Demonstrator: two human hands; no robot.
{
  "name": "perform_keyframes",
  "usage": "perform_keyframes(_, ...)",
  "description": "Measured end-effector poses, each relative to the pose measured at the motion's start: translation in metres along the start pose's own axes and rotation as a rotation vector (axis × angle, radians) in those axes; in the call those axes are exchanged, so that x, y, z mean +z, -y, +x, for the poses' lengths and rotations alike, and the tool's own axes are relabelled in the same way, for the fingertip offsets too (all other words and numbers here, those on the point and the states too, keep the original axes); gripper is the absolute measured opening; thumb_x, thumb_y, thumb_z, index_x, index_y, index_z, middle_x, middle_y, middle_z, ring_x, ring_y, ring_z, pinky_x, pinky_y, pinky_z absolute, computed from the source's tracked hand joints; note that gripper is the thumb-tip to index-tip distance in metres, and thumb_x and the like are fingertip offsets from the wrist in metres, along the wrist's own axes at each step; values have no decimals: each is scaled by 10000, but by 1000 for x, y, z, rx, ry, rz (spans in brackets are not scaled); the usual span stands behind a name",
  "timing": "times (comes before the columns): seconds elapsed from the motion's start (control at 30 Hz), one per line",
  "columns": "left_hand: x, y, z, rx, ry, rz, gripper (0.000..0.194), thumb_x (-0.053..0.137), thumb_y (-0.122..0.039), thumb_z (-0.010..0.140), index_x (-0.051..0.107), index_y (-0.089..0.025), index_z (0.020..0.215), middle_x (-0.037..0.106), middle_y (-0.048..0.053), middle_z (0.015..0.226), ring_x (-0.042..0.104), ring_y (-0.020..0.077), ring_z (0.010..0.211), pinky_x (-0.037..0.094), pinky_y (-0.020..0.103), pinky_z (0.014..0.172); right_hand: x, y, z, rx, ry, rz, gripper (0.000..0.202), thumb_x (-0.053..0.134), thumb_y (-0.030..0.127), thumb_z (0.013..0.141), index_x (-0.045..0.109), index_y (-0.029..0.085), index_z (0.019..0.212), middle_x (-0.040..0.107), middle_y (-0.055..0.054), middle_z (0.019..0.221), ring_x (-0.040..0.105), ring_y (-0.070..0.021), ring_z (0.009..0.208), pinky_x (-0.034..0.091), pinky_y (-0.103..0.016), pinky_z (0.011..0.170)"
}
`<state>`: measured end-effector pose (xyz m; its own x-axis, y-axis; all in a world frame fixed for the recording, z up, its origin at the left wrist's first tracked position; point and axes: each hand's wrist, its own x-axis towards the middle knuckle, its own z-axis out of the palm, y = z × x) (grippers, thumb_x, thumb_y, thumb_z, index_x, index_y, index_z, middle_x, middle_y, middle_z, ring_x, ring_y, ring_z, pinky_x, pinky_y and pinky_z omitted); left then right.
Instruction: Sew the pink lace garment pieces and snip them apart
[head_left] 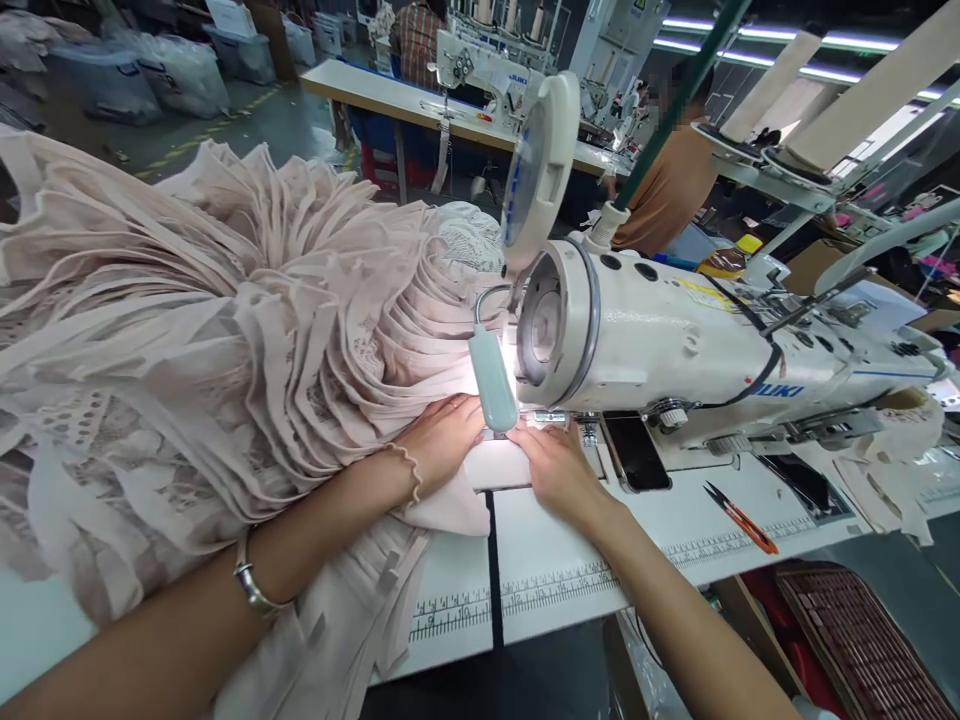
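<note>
Counter [555, 545] shows its white surface and printed ruler marks between the right hand [561, 470] and the front edge; orange-handled snips [742, 518] lie further right, near that edge. Pale pink fabric [300, 330] covers the left side and reaches toward the front edge. Its layers are heaped, ruffled and closely folded, with openwork patches. Left hand [444, 440] rests on the fabric, fingers extended beside the sewing machine [660, 330]. Right fingertips meet the work area below the small lamp [493, 380]; whether either hand pinches cloth cannot be determined.
</note>
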<state>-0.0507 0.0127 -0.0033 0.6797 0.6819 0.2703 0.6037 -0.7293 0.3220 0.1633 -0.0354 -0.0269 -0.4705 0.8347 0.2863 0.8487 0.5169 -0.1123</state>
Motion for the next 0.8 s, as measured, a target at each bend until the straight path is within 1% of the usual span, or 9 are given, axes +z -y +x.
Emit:
perform_keyframes(0.17, -5, -2, 5, -60, 67, 59, 285, 412, -178, 948, 571, -208, 1183, 616, 70, 1215, 551, 233, 1132, 472, 370, 906, -7, 2, 4, 33, 58, -48, 479, 332, 7, 819, 587, 180, 1186, 696, -78, 973, 601, -235, 843, 447, -349, 727)
perform_keyframes(0.3, -4, -3, 6, -81, 85, 95, 273, 432, -229, 963, 574, -204, 1194, 611, 67, 1233, 533, 237, 1168, 452, 368, 929, -3, 2, 4, 30, 2, -73, 473, 315, 4, 818, 590, 168, 1166, 677, -81, 857, 592, -232, 789, 406, -337, 683)
perform_keyframes(0.4, -3, -7, 7, -131, 72, 190, 258, 469, -245, 951, 585, -179, 1172, 617, 85, 1188, 567, 233, 1073, 464, 344, 848, 5, -1, 6, 83, -72, -122, 457, 339, 12, 803, 605, 161, 1143, 654, -84, 775, 585, -246, 769, 393, -361, 721)
perform_keyframes(0.47, -2, -11, 6, -165, 27, 269, 244, 444, -215, 954, 603, -149, 1127, 629, 107, 1116, 578, 234, 997, 457, 339, 782, 7, -3, 9, 152, -47, -145, 387, 385, 45, 816, 637, 178, 1078, 639, -79, 727, 577, -247, 743, 384, -360, 719)
perform_keyframes(0.5, -1, -14, 6, -132, 2, 307, 241, 416, -182, 956, 620, -137, 1075, 638, 113, 1057, 577, 234, 967, 448, 341, 765, 6, -3, 12, 195, -2, -152, 350, 408, 58, 821, 652, 187, 1036, 635, -76, 713, 573, -242, 731, 380, -351, 709)
perform_keyframes(0.63, 1, -20, 3, 176, -29, 443, 312, 363, -34, 901, 633, -122, 771, 626, 99, 763, 572, 224, 806, 418, 357, 741, -4, 3, 22, 363, 184, -206, 284, 409, 97, 868, 665, 185, 951, 646, -80, 765, 570, -223, 770, 372, -318, 718)
perform_keyframes(0.67, 1, -20, 3, 189, -23, 453, 305, 369, -21, 886, 624, -118, 750, 621, 99, 739, 570, 221, 774, 420, 367, 751, -7, 6, 23, 380, 199, -221, 286, 392, 108, 887, 663, 182, 946, 648, -83, 783, 567, -221, 782, 370, -318, 732)
perform_keyframes(0.73, 0, -20, 3, 88, 5, 403, 263, 387, -28, 880, 615, -115, 784, 638, 106, 773, 583, 227, 801, 428, 393, 814, -11, 11, 24, 390, 205, -239, 303, 365, 113, 907, 657, 185, 937, 641, -79, 779, 553, -215, 774, 366, -327, 762)
perform_keyframes(0.8, -2, -18, 5, -34, 52, 301, 192, 426, -83, 898, 606, -135, 854, 661, 95, 856, 599, 235, 896, 432, 408, 881, -14, 15, 24, 371, 206, -233, 318, 363, 77, 886, 650, 198, 951, 640, -67, 783, 533, -204, 744, 361, -327, 775)
